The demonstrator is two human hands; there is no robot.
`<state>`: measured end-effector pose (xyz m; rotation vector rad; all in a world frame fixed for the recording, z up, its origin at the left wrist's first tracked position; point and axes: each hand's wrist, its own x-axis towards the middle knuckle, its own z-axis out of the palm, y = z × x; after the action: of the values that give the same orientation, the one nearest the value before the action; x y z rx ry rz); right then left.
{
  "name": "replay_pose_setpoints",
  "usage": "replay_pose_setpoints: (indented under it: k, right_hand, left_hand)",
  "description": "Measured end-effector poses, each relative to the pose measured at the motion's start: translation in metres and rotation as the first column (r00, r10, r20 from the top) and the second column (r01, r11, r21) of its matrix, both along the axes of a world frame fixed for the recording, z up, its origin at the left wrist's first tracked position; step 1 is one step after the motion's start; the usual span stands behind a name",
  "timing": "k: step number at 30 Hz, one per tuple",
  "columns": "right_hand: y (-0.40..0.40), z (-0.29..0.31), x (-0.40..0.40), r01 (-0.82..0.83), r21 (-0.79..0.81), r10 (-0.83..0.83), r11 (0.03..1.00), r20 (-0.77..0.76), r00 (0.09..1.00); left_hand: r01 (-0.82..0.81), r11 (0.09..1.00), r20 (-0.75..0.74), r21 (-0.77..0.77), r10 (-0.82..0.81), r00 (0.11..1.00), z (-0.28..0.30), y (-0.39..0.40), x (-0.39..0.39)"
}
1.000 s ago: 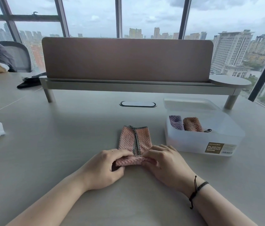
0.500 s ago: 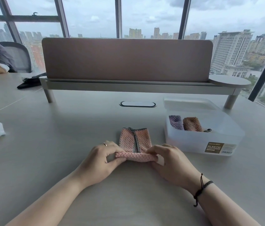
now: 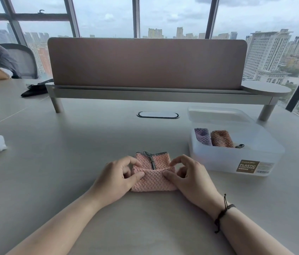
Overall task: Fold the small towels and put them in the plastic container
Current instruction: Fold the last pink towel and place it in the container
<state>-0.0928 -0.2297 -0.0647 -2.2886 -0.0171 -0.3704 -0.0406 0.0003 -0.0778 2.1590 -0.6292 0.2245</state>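
Pink towel [image 3: 153, 178] lies just beside the plastic container [image 3: 233, 159], half folded, its near flap pinched by left hand [image 3: 116, 179] and right hand [image 3: 191, 178]; next, I think, press it flat.

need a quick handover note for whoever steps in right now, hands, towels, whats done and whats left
Left hand: pinches the left end of the pink towel's folded-over flap.
Right hand: pinches the right end of the same flap.
Pink towel: on the table in front of the person, near part folded up over the rest, far edge with its checkered loop not yet covered.
Plastic container: open, to the right of the towel, holding a purple towel and an orange towel, both folded.
Done: two towels stowed.
Left: finish folding the pink one, then put it in the container.
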Motion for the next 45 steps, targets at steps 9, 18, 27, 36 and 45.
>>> replay_pose_setpoints:
  k: [9,18,27,36,45]
  right_hand:
    - [0.0,-0.001,-0.001,0.041,-0.187,-0.045,0.981,-0.015,0.999]
    - [-0.003,0.004,-0.009,-0.038,-0.289,0.129,0.957,0.303,0.944]
    - [-0.011,0.004,-0.007,-0.269,-0.377,0.27,0.886,-0.052,0.961]
    - [-0.009,0.002,-0.008,-0.206,-0.352,0.239,0.913,0.054,0.97]
    - [-0.013,0.0,-0.005,-0.143,-0.315,0.166,0.938,0.05,0.985]
  left_hand:
    - [-0.045,0.994,0.128,0.099,0.032,0.991,0.0,0.004,-0.002]
    - [0.289,0.925,0.239,0.249,-0.347,0.907,0.01,0.002,-0.017]
    - [0.348,0.881,0.059,0.321,-0.386,0.921,0.009,0.004,-0.014]
    - [0.151,0.969,0.081,0.196,-0.169,0.982,0.005,0.007,-0.009]
    - [0.036,0.996,0.168,0.083,-0.049,0.985,0.008,0.004,-0.006]
